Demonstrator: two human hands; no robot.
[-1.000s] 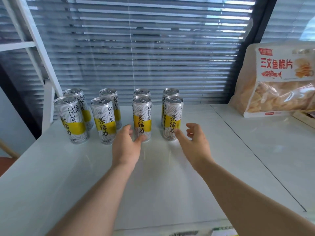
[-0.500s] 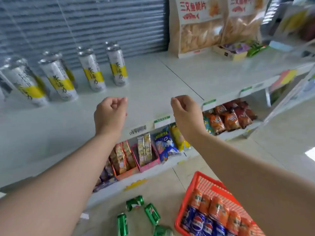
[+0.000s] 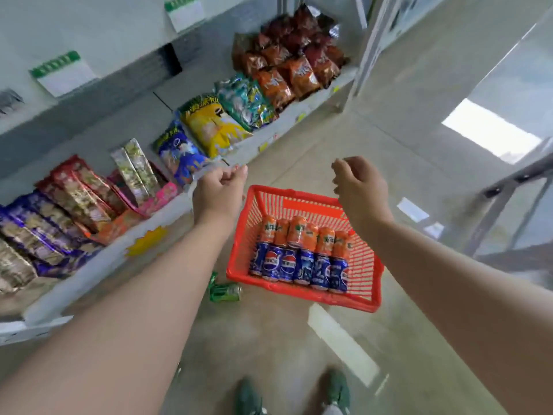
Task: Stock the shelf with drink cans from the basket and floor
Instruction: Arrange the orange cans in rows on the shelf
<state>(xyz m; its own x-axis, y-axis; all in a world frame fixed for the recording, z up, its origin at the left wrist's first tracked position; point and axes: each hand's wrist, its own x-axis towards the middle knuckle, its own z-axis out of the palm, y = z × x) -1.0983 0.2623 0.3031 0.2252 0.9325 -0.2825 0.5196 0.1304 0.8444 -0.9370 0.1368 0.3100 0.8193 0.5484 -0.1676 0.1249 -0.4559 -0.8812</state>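
- Looking straight down the aisle: the red basket [image 3: 368, 266] sits on the floor [image 3: 398, 151], right at the centre of the view.
- Inside it are two rows of cans lying packed side by side. The orange cans [image 3: 302, 235] are on the 12 o'clock side and the blue cans [image 3: 299, 268] on the 6 o'clock side, the two rows touching.
- Green cans [image 3: 226, 292] lie tipped over on the floor just off the basket's 8 o'clock corner, partly hidden by the left forearm.
- The left hand [image 3: 220, 191] hangs above the basket's 10 o'clock corner. Its grip is curled into a fist with nothing in it.
- The right hand [image 3: 360, 190] hangs above the 2 o'clock corner, well clear of the cans. Its fingers are hooked inward, and that grip is closed on nothing too.
- From 9 to 12 o'clock runs the lower shelf [image 3: 98, 269], packed with snack bags: purple and red packs at 9, a yellow bag [image 3: 212, 127] near 11, and orange and dark red bags [image 3: 287, 61] towards 12.
- White price tags [image 3: 64, 74] with green strips hang on the shelf edge above, at about 10 o'clock.
- At 6 o'clock, a pair of green shoes [image 3: 248, 398] stands on the floor, toes pointing at the basket.
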